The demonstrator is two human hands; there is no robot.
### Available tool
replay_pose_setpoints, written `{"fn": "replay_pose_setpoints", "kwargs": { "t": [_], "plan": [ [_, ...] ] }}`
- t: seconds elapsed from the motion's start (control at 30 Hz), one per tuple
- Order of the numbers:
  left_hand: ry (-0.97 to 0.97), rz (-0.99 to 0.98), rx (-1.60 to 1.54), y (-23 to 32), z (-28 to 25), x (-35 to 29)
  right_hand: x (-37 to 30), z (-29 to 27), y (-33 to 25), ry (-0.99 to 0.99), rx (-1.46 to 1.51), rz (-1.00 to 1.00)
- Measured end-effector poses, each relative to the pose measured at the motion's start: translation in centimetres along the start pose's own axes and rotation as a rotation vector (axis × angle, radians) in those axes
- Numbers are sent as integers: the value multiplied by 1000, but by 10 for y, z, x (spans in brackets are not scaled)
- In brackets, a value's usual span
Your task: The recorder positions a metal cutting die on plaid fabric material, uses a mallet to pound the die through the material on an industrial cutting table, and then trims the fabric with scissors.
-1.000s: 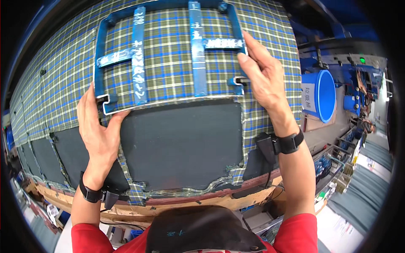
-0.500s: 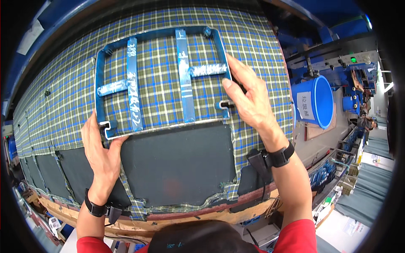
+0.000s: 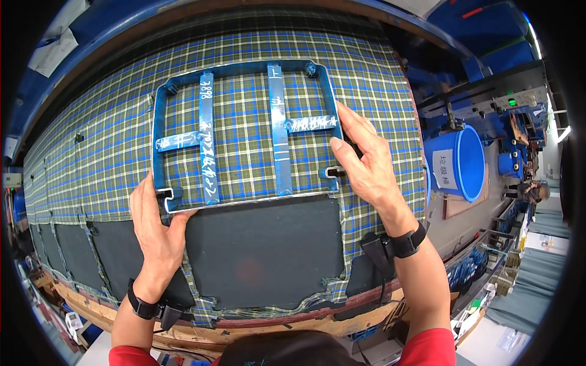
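Observation:
A blue metal cutting die point(image 3: 278, 152), an open rounded-rectangle frame with cross bars and white handwriting, lies over plaid fabric point(image 3: 366, 79). My left hand point(image 3: 157, 229) is closed on its near left corner, thumb along the front edge and fingers up the side. My right hand point(image 3: 366, 160) grips the right side wall, thumb on the top rim. Along the die's near edge runs the border of a cut-away area, where a dark board point(image 3: 262, 250) shows. Narrow strips of leftover fabric frame that area. Both wrists carry black straps with small devices.
A wooden table edge point(image 3: 244, 332) runs in front of me. To the right stands a blue bucket point(image 3: 467, 163) with a white label. A blue machine beam point(image 3: 122, 39) arches over the far side. Farther right are racks point(image 3: 470, 265) with blue items and a distant person.
The view has shifted, so most of the scene sits lower in the picture. The die and both hands appear lower and slightly farther right. Both hands keep their hold.

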State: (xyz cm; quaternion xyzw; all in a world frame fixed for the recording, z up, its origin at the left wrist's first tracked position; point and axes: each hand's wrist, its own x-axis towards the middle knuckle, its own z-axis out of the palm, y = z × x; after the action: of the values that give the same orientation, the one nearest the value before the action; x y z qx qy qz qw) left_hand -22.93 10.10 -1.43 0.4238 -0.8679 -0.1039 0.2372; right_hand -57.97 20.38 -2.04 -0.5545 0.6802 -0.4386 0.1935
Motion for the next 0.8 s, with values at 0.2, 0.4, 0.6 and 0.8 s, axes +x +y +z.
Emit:
{"fn": "replay_pose_setpoints", "kwargs": {
  "t": [0.2,0.4,0.6,0.8],
  "plan": [
    [5,12,-2,3,-2,0,-1,1,-4,9,9,-1],
    [-29,-101,-66,7,-1,3,0,1,0,34,-32,21],
    [32,-41,-74,3,4,0,0,5,4,56,-31,14],
    [15,-22,-65,5,3,1,0,5,2,55,-33,8]
  ]
}}
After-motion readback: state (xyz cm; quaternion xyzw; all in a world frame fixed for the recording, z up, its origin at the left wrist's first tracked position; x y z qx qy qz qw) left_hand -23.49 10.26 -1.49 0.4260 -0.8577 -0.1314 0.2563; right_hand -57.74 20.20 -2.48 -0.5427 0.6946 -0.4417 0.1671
